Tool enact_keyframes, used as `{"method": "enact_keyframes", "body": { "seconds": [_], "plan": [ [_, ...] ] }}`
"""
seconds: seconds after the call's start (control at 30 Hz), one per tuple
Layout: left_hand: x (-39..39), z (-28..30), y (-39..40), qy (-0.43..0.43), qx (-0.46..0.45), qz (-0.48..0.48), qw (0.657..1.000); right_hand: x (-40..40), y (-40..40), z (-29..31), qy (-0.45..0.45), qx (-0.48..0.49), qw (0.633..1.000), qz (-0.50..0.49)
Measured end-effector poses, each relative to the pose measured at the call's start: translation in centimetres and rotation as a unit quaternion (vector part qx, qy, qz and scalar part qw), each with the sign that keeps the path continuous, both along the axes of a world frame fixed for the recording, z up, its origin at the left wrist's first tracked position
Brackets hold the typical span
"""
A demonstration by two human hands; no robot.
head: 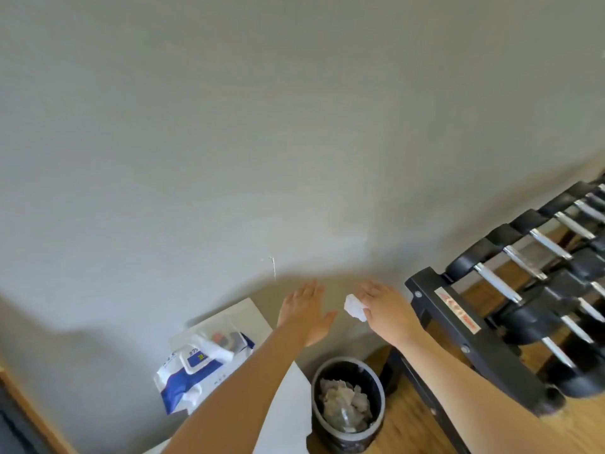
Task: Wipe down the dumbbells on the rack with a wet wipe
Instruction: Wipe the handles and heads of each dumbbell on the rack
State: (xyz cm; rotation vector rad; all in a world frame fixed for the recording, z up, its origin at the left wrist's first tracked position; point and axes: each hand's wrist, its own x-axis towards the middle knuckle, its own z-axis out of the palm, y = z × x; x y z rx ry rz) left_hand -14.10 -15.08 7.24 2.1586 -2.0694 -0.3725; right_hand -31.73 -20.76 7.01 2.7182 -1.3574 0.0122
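Observation:
My right hand (386, 309) holds a crumpled white wet wipe (355, 308) between thumb and fingers, up in the air to the left of the black dumbbell rack (471, 335). Several black dumbbells (510, 260) with chrome handles lie in rows on the rack at the right. My left hand (306, 311) is stretched out flat with straight fingers, holding nothing, just left of the wipe. A blue and white wet wipe pack (199, 365) lies on a white surface (294, 398) under my left forearm, its flap lid raised.
A black waste bin (347, 404) holding several used wipes stands on the wooden floor (409, 417) between the white surface and the rack's foot. A plain grey wall fills the upper view. A wooden edge shows at the bottom left.

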Motion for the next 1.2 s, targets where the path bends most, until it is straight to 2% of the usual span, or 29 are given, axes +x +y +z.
{"method": "enact_keyframes", "body": {
  "seconds": [0.2,0.47,0.73,1.0,1.2],
  "plan": [
    [-12.2,-0.8,-3.4,-0.061,0.006,-0.075,0.995,-12.8,-1.6,0.5,0.065,-0.024,0.997,-0.047],
    [-26.6,-2.3,-6.9,-0.076,0.002,-0.140,0.987,-26.9,-3.9,-0.7,0.047,-0.001,0.989,-0.137],
    [-33.2,-4.8,-13.2,-0.086,0.008,-0.152,0.985,-32.7,-8.5,-2.9,0.053,-0.001,0.988,-0.145],
    [-39.7,-6.5,-23.5,-0.071,-0.003,-0.163,0.984,-39.9,-16.8,-2.7,0.038,-0.011,0.983,-0.181],
    [-44.3,-6.6,-27.7,-0.086,-0.005,-0.176,0.981,-44.9,-22.4,-3.0,0.015,0.000,0.982,-0.189]
  ]
}}
